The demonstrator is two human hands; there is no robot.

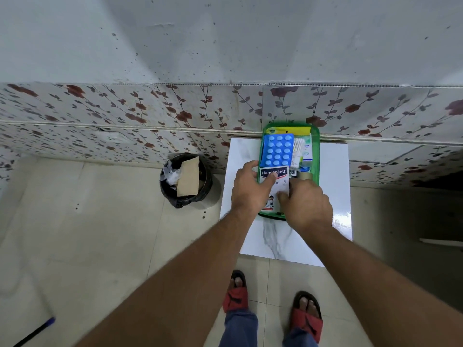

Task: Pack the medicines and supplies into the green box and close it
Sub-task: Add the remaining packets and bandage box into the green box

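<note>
- The green box (315, 136) is a translucent green plastic tray with rounded corners. It sits open on a white marble-patterned table (333, 171), its far end close to the floral-tiled wall (125, 113).
- A blue blister pack (277, 149) of round tablets, three across, lies on top in the far-left part of the box.
- Just right of it lies a bundle of cotton swabs (297, 151) in clear wrap, with a white carton (307, 152) beside that (its print is too small to read).
- A yellow-and-green packet (288, 131) shows at the far end, mostly covered.
- A white Hansaplast packet (274, 182) with a blue-and-red logo band and a small cartoon figure lies along the near-left part of the box.
- The left hand (250, 190) rests fingers spread and lightly curled on the packet, forefinger across the logo, thumb at the box's left rim.
- The right hand (307, 204) is curled palm-down over the near-right part of the box, thumb touching the packet's right edge; what its fingers grip, if anything, cannot be seen.
- A roll of tape (306, 176) peeks out just beyond the right knuckles.
- A black bin (186, 181) holding cardboard stands on the floor left of the table.
</note>
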